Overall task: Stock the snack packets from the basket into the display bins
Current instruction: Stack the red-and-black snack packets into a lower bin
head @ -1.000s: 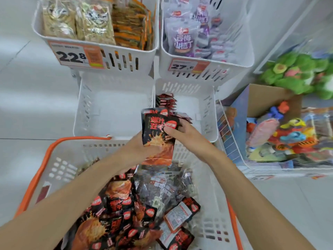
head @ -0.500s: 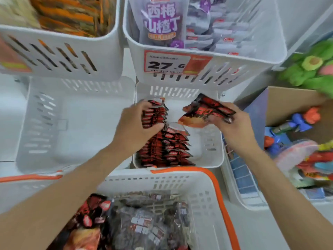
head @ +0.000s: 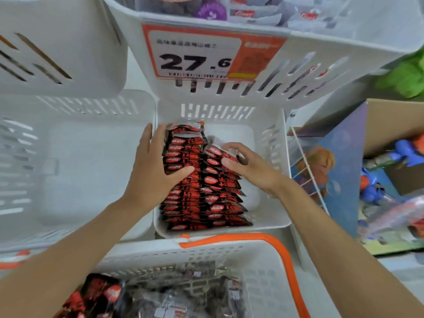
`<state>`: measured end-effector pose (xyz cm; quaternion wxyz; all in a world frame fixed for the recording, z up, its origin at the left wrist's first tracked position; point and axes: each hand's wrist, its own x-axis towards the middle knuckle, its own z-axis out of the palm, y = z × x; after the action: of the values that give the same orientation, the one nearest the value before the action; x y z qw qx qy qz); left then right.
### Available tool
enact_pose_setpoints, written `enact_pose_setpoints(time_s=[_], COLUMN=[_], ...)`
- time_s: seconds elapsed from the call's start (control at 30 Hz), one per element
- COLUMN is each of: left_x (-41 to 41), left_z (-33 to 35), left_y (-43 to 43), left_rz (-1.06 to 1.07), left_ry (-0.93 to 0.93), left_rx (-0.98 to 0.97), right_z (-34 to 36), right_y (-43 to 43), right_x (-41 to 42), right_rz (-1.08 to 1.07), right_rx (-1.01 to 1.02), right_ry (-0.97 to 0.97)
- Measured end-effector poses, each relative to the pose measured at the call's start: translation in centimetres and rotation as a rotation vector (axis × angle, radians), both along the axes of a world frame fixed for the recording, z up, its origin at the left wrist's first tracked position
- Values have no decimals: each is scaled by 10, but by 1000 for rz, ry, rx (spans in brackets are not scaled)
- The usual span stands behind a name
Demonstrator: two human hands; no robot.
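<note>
Two rows of red-and-black snack packets (head: 206, 203) stand on edge in the lower white display bin (head: 270, 223). My left hand (head: 151, 171) lies with straight fingers along the left row's side, its thumb resting across the packet tops. At the back of the right row, my right hand (head: 254, 168) pinches a packet (head: 220, 152) between curled fingers and thumb. Just below the bin, the white basket (head: 206, 251) with an orange handle (head: 282, 249) holds more packets (head: 103, 292), red-black and dark ones.
A second lower bin (head: 80, 168) stands to the left with nothing in it. An upper bin overhangs the back, carrying a 27.6 price tag (head: 195, 60) and purple packets. A wire rack and cardboard boxes of toys (head: 344, 168) crowd the right side.
My right hand has brought the packets it held in the air down onto the right row. My left hand stays against the left row. The view has moved closer to the bin.
</note>
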<state>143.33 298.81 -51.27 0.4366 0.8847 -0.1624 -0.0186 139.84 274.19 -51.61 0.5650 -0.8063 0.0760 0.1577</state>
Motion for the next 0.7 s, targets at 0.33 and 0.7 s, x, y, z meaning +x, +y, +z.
enact_pose_setpoints(time_s=[0.33,0.7], left_x=[2,-1], left_z=[-5,4], left_y=[1,5], left_rz=[7,-30], left_ry=[-1,78], left_rx=[2,-8], right_z=[11,26], right_y=[9,5], right_x=[11,3], right_rz=[144,85], right_rx=[-161,-205], right_ry=[-40,-5])
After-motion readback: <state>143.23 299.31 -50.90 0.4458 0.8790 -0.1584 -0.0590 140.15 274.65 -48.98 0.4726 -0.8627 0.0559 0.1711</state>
